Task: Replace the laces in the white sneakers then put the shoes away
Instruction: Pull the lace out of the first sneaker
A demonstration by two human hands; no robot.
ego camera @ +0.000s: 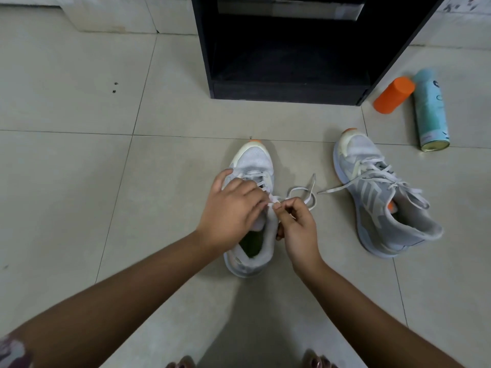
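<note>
A white sneaker (255,160) with a green insole stands on the tiled floor in front of me, toe pointing away. My left hand (231,208) lies over its tongue and pinches the white lace (305,193) at the upper eyelets. My right hand (297,221) pinches the same lace just to the right, and a loop of lace trails off beyond it. The second white sneaker (382,192) lies further right, tilted, with its lace threaded and one loose end stretched toward the first shoe.
A black open cabinet (289,94) stands on the floor straight ahead. To its right lie an orange bottle (394,95) and a light-blue spray can (430,110). Pale floor tiles (79,168) stretch to the left.
</note>
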